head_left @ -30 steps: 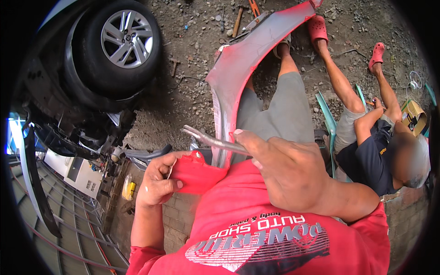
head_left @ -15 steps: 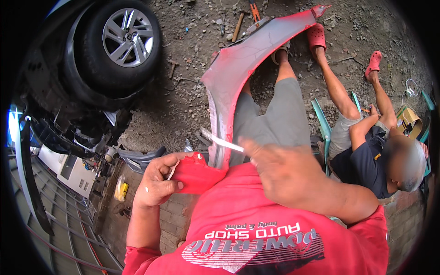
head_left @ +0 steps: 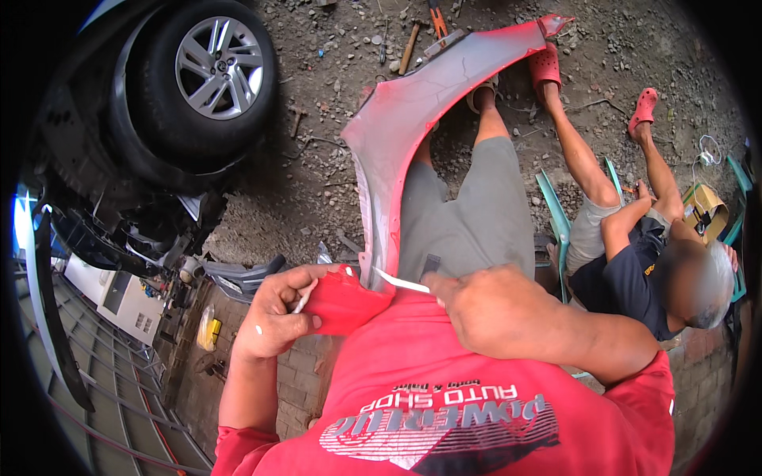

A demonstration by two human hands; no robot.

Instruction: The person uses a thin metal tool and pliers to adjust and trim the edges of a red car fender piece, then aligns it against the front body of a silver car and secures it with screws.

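My left hand [head_left: 282, 309] is closed on the bright red lower end [head_left: 341, 297] of a long red-and-grey car fender [head_left: 429, 79], which stretches up over my legs in grey shorts. A small pale piece shows between its fingers, too small to make out. My right hand [head_left: 500, 309] grips a slim, shiny metal tool [head_left: 401, 283], its tip pointing left at the fender's narrow part, just right of my left hand. I cannot tell whether the tip touches. My red shirt lies under both hands.
A car's wheel [head_left: 218, 67] and dark underside fill the upper left, with a loose bumper [head_left: 242, 278] below. A hammer [head_left: 409, 47] and orange-handled tool [head_left: 439, 20] lie on gravel. A co-worker [head_left: 635, 262] sits on a green chair [head_left: 556, 214] at the right, beside a cardboard box [head_left: 706, 210].
My right hand has come down, bringing the tool's tip lower, toward my left hand. The fender's upper part has shifted slightly. My left hand has hardly moved.
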